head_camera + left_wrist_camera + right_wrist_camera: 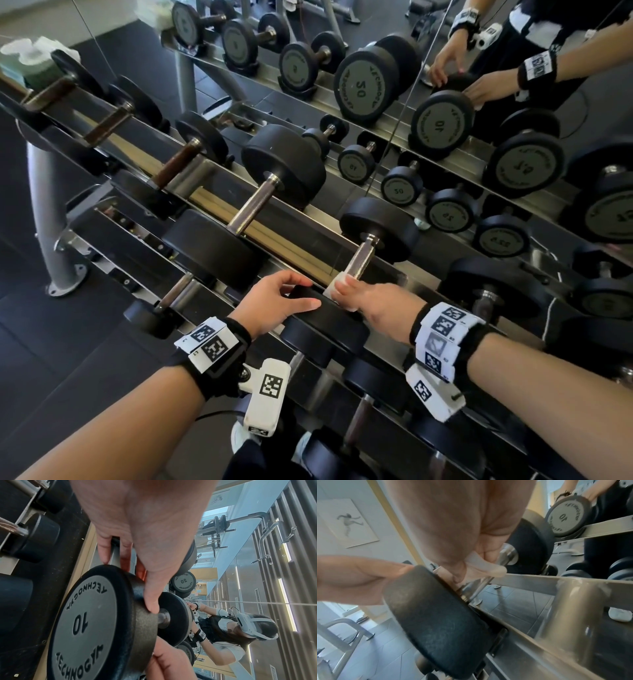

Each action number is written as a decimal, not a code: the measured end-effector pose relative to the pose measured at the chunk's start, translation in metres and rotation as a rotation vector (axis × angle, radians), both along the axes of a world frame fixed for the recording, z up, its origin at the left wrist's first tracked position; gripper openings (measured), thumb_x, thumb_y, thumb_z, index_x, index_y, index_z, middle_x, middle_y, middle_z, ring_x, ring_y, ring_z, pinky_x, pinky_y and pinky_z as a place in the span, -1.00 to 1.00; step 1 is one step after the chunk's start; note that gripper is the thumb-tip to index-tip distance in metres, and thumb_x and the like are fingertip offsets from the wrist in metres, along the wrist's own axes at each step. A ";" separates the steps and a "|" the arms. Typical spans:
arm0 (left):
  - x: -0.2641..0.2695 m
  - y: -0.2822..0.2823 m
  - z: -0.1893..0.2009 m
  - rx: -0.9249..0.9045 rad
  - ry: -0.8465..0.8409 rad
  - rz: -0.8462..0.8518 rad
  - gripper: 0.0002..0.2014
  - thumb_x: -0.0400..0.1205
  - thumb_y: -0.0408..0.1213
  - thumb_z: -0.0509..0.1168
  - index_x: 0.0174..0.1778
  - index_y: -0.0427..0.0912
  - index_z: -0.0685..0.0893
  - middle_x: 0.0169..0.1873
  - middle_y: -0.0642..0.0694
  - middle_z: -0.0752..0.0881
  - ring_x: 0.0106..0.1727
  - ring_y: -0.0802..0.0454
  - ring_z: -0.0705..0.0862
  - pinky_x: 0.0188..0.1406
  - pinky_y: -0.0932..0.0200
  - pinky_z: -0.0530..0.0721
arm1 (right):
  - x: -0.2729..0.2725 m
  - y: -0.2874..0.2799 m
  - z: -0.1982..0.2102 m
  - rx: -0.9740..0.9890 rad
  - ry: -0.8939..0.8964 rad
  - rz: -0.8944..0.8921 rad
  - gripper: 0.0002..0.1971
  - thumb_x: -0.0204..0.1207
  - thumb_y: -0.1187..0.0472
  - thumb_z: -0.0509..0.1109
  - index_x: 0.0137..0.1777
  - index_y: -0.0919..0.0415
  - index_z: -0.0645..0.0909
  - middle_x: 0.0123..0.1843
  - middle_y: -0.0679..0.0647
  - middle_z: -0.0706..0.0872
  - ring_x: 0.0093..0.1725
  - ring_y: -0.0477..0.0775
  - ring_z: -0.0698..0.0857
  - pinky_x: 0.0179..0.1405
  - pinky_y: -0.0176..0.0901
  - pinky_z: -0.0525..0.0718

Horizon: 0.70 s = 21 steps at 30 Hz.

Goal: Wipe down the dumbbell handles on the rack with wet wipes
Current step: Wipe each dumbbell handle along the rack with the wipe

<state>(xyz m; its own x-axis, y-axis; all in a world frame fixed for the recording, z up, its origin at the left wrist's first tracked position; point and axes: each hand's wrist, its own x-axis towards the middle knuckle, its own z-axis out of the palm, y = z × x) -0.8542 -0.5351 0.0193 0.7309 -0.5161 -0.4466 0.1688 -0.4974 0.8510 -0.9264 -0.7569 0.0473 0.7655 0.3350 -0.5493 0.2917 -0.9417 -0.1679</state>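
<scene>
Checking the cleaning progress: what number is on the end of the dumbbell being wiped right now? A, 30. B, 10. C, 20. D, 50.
B: the left wrist view shows 10 moulded on the dumbbell end plate that the left hand steadies while the right hand holds the wet wipe on its handle.

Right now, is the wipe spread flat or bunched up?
Bunched. The right hand pinches the wipe into a wad against the near end of the dumbbell handle; the right wrist view shows it folded between the fingers.

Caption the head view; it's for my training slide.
Right hand wipes dumbbell handle with wet wipe; left hand steadies its weight.
</scene>
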 end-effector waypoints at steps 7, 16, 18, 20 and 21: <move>0.002 -0.001 0.000 -0.016 0.031 0.010 -0.67 0.48 -0.13 0.56 0.14 0.10 0.69 0.09 0.08 0.72 0.15 0.12 0.69 0.22 0.08 0.67 | 0.026 -0.035 0.006 0.109 -0.154 -0.327 -0.41 0.68 0.47 0.10 0.69 0.11 0.21 0.77 0.03 0.08 0.74 0.15 0.06 0.70 0.09 0.08; 0.004 -0.001 -0.003 -0.017 0.008 -0.016 -0.68 0.46 -0.10 0.57 0.11 0.13 0.70 0.05 0.14 0.74 0.08 0.21 0.71 -0.08 0.35 0.57 | -0.004 -0.008 0.018 0.123 -0.025 -0.244 -0.15 0.53 0.64 0.12 0.73 -0.01 0.05 0.77 -0.06 0.02 0.72 -0.07 0.12 0.67 -0.11 0.17; 0.004 -0.001 -0.004 -0.018 0.013 -0.011 -0.68 0.46 -0.10 0.58 0.11 0.12 0.71 0.04 0.13 0.74 0.10 0.17 0.71 0.01 0.27 0.63 | 0.010 -0.011 0.021 0.082 -0.053 -0.295 -0.14 0.52 0.66 0.13 0.74 0.02 0.04 0.77 -0.02 0.00 0.73 -0.04 0.09 0.67 -0.14 0.14; 0.004 -0.001 -0.005 -0.018 0.017 -0.003 -0.67 0.46 -0.11 0.58 0.11 0.12 0.71 0.06 0.11 0.74 0.11 0.15 0.71 0.10 0.17 0.68 | 0.011 -0.007 0.017 0.030 -0.063 -0.267 -0.18 0.54 0.62 0.15 0.74 0.09 0.04 0.78 0.03 -0.02 0.74 -0.01 0.02 0.67 -0.14 0.13; 0.004 0.000 -0.005 -0.019 0.017 -0.005 -0.67 0.46 -0.11 0.58 0.12 0.12 0.70 0.06 0.11 0.73 0.11 0.15 0.72 0.09 0.17 0.69 | 0.007 -0.006 0.011 0.044 -0.079 -0.249 -0.21 0.54 0.60 0.15 0.73 0.09 0.08 0.77 0.03 0.01 0.74 0.01 0.04 0.67 -0.12 0.15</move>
<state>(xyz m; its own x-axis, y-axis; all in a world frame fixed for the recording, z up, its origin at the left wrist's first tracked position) -0.8504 -0.5354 0.0140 0.7208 -0.5280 -0.4490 0.1812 -0.4817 0.8574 -0.9198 -0.7624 0.0586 0.8675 0.1528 -0.4734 0.0653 -0.9784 -0.1962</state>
